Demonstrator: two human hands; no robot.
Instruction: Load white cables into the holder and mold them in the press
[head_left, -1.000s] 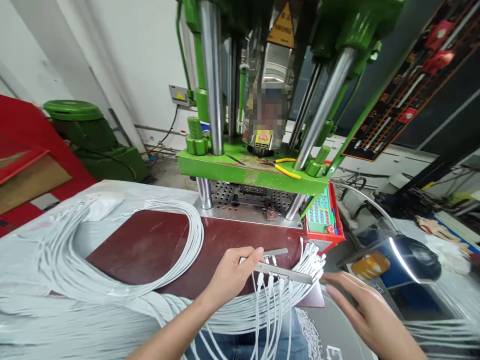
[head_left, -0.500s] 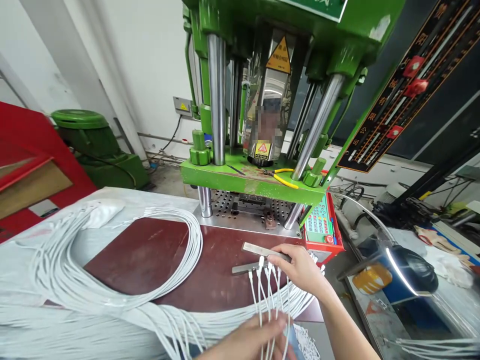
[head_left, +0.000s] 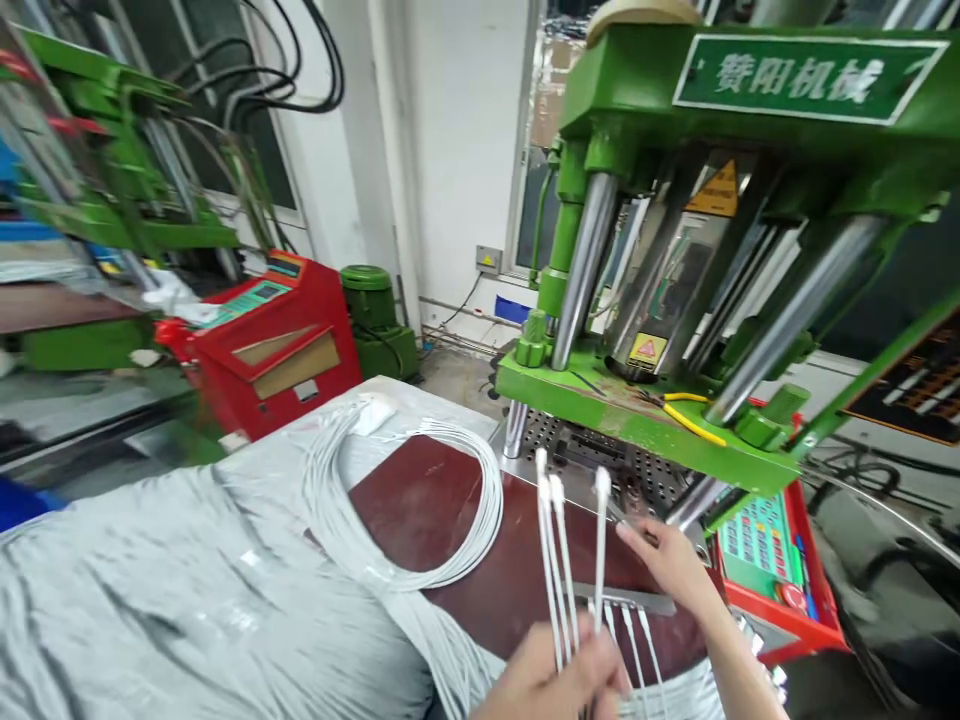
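My left hand (head_left: 551,672) is closed around several white cables (head_left: 551,560), whose pale moulded ends point upward, apart from one another. My right hand (head_left: 679,570) pinches a flat metal bar (head_left: 619,516), largely hidden by the fingers, near the front of the press bed. Below it a second metal bar (head_left: 634,598) lies on the brown board (head_left: 525,545), with several more white cable ends along its lower edge. A large coil of white cable (head_left: 491,500) rests on the board, left of both hands.
A green press (head_left: 652,420) stands ahead, with yellow-handled pliers (head_left: 690,418) on its plate. On its right is a red control box (head_left: 814,600). Bundled pale cables (head_left: 247,600) cover the left side. Further back stands another red cabinet (head_left: 285,350).
My view has swung left. My left hand has lifted cable ends up off the bar area. My right hand, still holding its bar, is now farther from those cable ends, nearer the press bed.
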